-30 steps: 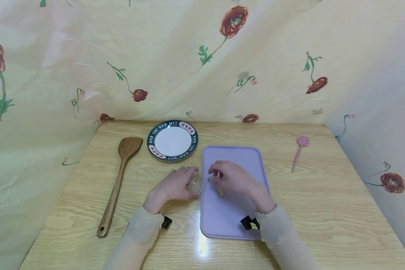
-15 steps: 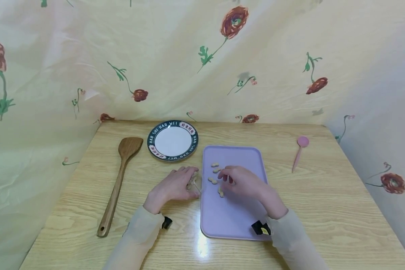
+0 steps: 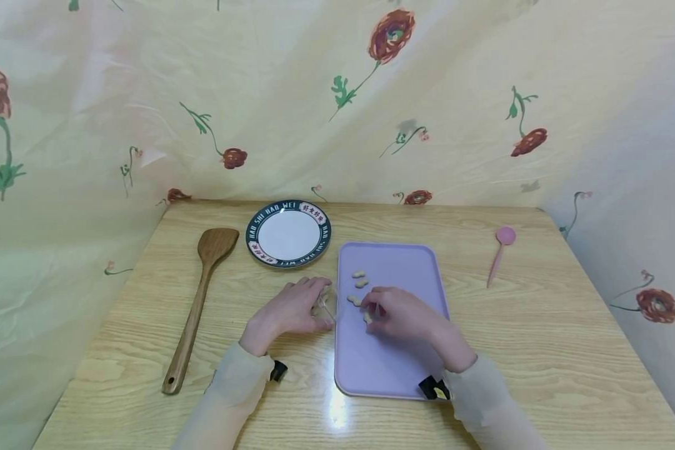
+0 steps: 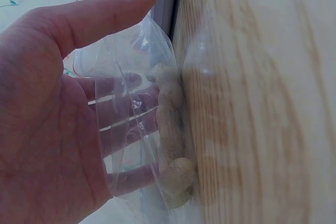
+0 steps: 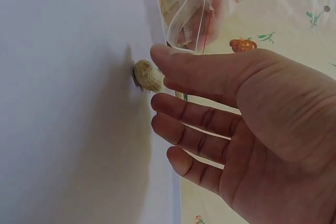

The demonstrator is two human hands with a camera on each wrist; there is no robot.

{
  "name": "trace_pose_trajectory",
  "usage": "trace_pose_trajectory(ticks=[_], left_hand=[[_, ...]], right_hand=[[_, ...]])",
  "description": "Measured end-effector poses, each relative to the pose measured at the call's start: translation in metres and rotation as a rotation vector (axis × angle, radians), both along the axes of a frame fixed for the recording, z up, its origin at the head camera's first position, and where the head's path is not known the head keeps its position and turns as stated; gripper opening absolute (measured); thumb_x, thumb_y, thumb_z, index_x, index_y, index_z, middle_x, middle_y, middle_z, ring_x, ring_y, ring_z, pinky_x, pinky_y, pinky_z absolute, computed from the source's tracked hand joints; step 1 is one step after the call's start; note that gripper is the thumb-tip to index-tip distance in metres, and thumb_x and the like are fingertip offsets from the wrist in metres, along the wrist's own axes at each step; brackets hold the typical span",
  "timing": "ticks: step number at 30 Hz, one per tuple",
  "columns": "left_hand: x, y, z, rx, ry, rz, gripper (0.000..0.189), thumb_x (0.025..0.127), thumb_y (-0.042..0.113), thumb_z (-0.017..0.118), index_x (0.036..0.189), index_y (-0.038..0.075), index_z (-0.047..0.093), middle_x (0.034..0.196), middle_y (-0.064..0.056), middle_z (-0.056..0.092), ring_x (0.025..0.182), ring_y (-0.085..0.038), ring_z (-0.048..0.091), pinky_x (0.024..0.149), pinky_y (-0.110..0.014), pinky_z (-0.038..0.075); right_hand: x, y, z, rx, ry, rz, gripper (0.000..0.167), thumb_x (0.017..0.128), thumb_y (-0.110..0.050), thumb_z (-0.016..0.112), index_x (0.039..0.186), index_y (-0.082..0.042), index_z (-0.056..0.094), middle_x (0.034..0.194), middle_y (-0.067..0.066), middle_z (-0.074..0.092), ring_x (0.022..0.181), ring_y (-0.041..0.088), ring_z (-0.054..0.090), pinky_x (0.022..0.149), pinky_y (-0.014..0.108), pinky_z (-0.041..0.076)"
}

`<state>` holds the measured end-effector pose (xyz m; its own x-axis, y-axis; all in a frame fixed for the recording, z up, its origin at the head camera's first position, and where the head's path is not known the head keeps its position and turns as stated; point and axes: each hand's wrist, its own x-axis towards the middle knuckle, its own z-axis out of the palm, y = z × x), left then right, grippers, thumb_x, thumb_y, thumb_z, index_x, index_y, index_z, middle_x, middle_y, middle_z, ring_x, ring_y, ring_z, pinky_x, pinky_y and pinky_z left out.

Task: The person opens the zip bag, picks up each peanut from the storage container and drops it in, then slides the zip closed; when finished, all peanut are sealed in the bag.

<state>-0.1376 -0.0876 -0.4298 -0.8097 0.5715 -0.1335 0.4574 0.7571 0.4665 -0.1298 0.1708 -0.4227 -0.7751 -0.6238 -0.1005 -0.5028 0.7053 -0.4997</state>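
My left hand (image 3: 292, 309) holds a clear zip bag (image 4: 134, 124) at the tray's left edge, its thumb and fingers around the bag. Peanuts (image 4: 170, 124) lie inside the bag, seen through the film. Over the lilac tray (image 3: 388, 375), my right hand (image 3: 407, 319) is lowered with thumb and fingers around a peanut (image 5: 148, 75) that rests on the tray. In the right wrist view the fingertips are close to this peanut, with thumb and forefinger apart. Other peanuts (image 3: 361, 283) lie on the tray beyond that hand.
A round plate (image 3: 289, 235) with a dark patterned rim stands behind the left hand. On the left lies a wooden spatula (image 3: 205, 275). A pink spoon (image 3: 502, 247) is at the right of the wooden table (image 3: 562, 350). Flowered cloth (image 3: 292, 112) hangs behind.
My right hand moved right and away from the peanuts at the tray's left side, then came nearer to me over the closest peanut. The left hand stays with the bag.
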Motion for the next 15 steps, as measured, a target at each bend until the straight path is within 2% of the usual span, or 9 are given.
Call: trace_pose_trajectory(ticks=[9,15], left_hand=[[-0.0002,-0.0005,0.0,-0.01,-0.006,0.001,0.081,0.082,0.04,0.078,0.147,0.008,0.043,0.143,-0.011,0.051,0.13,-0.029,0.047,0.108,-0.053,0.035],[-0.001,-0.0007,-0.0012,-0.01,-0.021,0.006,0.081,0.082,0.041,0.078,0.148,0.01,0.042,0.145,-0.01,0.051,0.131,-0.027,0.046,0.109,-0.052,0.034]], right_hand=[[0.001,-0.0008,-0.0027,0.005,-0.001,0.023,0.029,0.08,-0.012,0.082,0.108,-0.01,0.073,0.094,-0.006,0.062,0.08,0.011,0.055,0.071,0.029,0.049],[0.0012,-0.0018,-0.0037,0.021,-0.016,-0.006,0.026,0.082,-0.011,0.082,0.107,-0.012,0.074,0.095,-0.007,0.062,0.08,0.009,0.054,0.072,0.028,0.05]])
